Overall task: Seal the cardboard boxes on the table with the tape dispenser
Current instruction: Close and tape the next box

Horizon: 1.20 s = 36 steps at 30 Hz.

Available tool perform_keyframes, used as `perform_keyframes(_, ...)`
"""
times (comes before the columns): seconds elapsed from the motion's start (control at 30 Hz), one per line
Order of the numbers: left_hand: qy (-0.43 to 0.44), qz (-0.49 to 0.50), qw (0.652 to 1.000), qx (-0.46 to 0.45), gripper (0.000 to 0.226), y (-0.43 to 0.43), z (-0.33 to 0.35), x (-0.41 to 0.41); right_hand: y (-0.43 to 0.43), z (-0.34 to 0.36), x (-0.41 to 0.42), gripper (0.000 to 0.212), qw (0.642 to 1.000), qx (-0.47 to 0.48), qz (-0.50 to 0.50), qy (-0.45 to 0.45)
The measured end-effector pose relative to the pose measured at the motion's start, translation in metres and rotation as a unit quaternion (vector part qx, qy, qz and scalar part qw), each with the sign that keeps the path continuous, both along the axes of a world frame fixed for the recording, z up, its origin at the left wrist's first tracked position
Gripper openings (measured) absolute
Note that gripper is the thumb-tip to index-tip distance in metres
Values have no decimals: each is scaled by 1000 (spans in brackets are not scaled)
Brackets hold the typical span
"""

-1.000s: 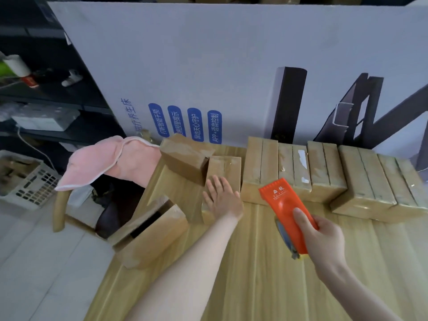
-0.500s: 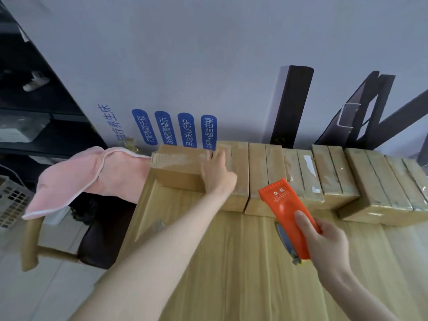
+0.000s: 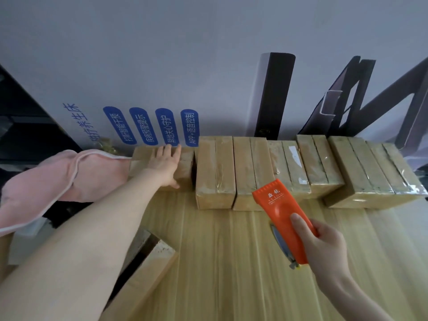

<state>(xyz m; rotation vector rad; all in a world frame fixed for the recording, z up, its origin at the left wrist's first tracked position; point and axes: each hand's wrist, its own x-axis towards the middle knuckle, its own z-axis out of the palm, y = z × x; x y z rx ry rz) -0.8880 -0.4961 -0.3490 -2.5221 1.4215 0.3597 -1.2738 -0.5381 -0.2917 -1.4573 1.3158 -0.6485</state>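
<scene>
Pale wooden planking of the bench (image 3: 231,262) fills the near view, with a white printed board (image 3: 162,66) standing behind it. My read is that I am between boxes: the left hand (image 3: 165,165) lies flat, fingers straight, on the leftmost brown cardboard box (image 3: 185,174), which sits crosswise at the left end of the back row (image 3: 250,172), just beside its neighbour. The right hand (image 3: 324,244) is wrapped around the orange plastic tape dispenser (image 3: 278,212), held above the bench in front of the row, touching no box. Counting: one dispenser, two hands, and seven boxes in the row as best I can tell, since the two at the far right run together. An eighth, the open cardboard box (image 3: 148,274), lies askew at the near left edge with a dark gap between its flaps. That one seems to be what is left, so the next move likely calls for drawing it in with the left hand, pressing the flaps shut and bringing the dispenser to the seam. One pink cloth (image 3: 58,179) hangs at the left.
</scene>
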Motion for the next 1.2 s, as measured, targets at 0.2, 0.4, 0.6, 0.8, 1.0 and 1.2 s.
perform_keyframes(0.2, -66, 96, 990, -85, 126, 40, 43, 0, 8, 7, -22, 42, 1000, 2, -7, -7)
perform_keyframes(0.4, -78, 77, 962, -251, 127, 47, 131, -60, 4, 17, -59, 40, 999, -10, -30, -25)
perform_keyframes(0.6, -83, -16, 961, -264, 129, 53, 157, -202, -6, 39, -115, 39, 997, -34, -27, -68)
perform_keyframes(0.8, 33, -24, 988, -150, 132, 69, 106, -348, -14, 53, -187, 42, 995, -32, -8, -95)
perform_keyframes(1.0, 95, -68, 991, -65, 130, 78, 44, -471, -14, 46, -243, 37, 996, 33, 50, -71)
perform_keyframes(1.2, 101, -142, 984, -31, 137, 100, -2, -519, -6, 46, -273, 36, 989, 70, 104, -78)
